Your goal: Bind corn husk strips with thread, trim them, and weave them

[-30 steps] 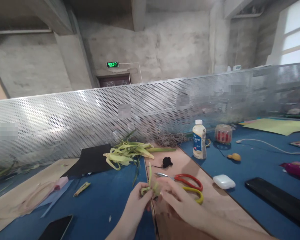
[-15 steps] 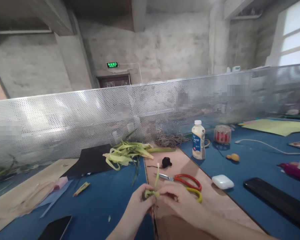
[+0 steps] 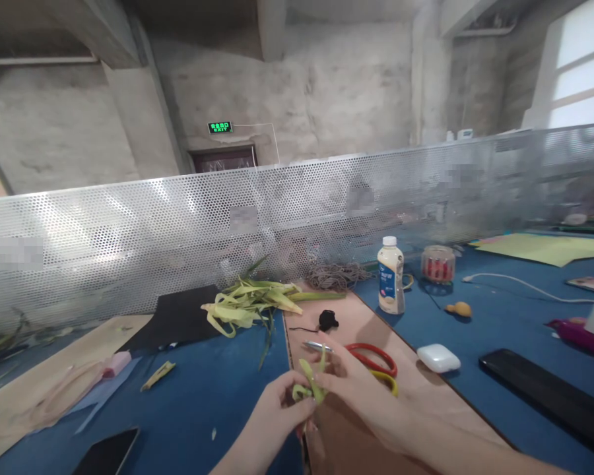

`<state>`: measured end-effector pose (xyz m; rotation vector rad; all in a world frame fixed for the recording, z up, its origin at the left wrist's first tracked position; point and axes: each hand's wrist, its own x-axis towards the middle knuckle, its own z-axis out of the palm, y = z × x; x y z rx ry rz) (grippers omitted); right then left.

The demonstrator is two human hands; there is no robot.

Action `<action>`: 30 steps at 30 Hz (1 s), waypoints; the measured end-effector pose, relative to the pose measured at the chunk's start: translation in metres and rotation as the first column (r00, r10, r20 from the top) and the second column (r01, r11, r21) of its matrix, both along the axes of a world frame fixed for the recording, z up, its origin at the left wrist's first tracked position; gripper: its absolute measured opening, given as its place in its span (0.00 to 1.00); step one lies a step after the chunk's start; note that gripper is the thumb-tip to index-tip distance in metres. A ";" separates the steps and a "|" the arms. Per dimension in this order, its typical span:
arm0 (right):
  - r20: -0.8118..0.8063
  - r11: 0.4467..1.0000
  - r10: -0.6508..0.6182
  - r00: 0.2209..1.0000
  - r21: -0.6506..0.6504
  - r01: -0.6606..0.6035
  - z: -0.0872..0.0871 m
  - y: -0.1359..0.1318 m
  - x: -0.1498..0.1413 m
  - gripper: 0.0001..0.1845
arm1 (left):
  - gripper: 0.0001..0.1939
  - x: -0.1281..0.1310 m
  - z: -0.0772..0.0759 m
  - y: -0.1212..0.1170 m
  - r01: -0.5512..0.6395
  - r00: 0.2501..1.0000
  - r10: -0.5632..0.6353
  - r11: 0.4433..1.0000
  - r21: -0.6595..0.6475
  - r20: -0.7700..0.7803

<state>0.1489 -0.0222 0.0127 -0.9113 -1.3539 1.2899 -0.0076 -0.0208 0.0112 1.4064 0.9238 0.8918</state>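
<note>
My left hand [image 3: 283, 408] pinches a small folded piece of pale green corn husk [image 3: 303, 390] between thumb and fingers. Close against it, my right hand [image 3: 349, 382] has its thumb and finger on a strip of the same husk, which sticks up between the hands. Just beyond lie scissors [image 3: 376, 356] with one red and one yellow handle, partly covered by my right hand. A small wad of black thread [image 3: 329, 320] sits behind the scissors. Farther back is a loose pile of corn husks [image 3: 257, 300].
A milk bottle [image 3: 391, 277], a clear jar [image 3: 438, 265], a white earbud case [image 3: 438, 358] and a black oblong case [image 3: 539, 396] stand to the right. At left are a phone [image 3: 107, 452], a husk scrap [image 3: 158, 375] and paper strips [image 3: 96, 396]. A perforated metal screen [image 3: 178, 231] runs behind.
My right hand has moved up slightly and now covers part of the scissors. The husk strip has been bent and turned between my fingers. The view has shifted a little.
</note>
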 end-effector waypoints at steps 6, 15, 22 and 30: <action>-0.133 1.000 -0.023 0.991 -0.024 0.020 0.000 0.000 -0.002 0.49 | 0.10 0.001 -0.011 0.005 0.031 1.000 -0.030 0.997 -0.076 0.005; 0.438 0.959 -0.214 0.873 0.265 0.102 0.001 -0.004 0.002 0.29 | 0.08 -0.001 -0.004 0.001 0.004 0.997 -0.002 1.000 0.021 -0.081; 0.560 0.832 -0.234 0.795 0.538 -0.134 0.012 -0.017 0.008 0.17 | 0.07 -0.003 -0.006 0.008 -0.060 0.997 0.062 0.998 0.028 -0.048; 0.569 0.825 -0.221 0.792 0.542 -0.159 0.015 -0.017 0.005 0.07 | 0.05 0.000 -0.004 0.001 -0.052 0.998 0.053 0.997 0.056 -0.022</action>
